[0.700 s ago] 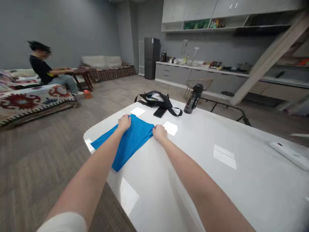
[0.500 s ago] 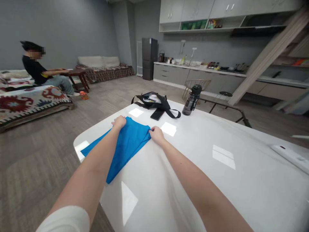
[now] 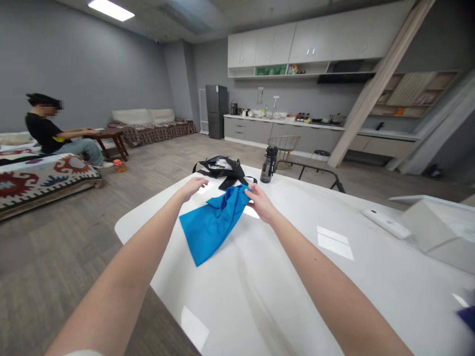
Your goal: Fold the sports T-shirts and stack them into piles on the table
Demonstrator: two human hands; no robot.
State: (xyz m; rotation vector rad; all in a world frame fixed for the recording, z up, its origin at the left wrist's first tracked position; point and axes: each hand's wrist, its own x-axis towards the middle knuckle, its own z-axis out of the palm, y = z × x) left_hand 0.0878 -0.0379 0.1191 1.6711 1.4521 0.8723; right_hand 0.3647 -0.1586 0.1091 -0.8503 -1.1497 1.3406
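A blue cloth (image 3: pixel 211 227) lies partly spread on the white table (image 3: pixel 289 277), its far right part bunched and lifted. My right hand (image 3: pixel 261 202) pinches that raised corner between thumb and fingers. To the left of the bunched part, my left hand (image 3: pixel 193 189) hovers near the table's far left side, apart from the cloth, with its fingers loosely stretched and nothing in them. Just beyond the cloth is a black phone (image 3: pixel 227 183), partly hidden, beside a black bag (image 3: pixel 221 167) with a strap.
A dark bottle (image 3: pixel 268 164) stands near the table's far edge. On the right are a white elongated device (image 3: pixel 386 223) and a white box (image 3: pixel 441 227). A person (image 3: pixel 55 126) sits at the left by a small wooden table (image 3: pixel 113 141). A wire chair (image 3: pixel 284 143) stands behind.
My left hand has let go of the cloth. My right hand has drawn its corner up and rightward, so the cloth has shifted right and crumpled. The view has tilted up and turned right.
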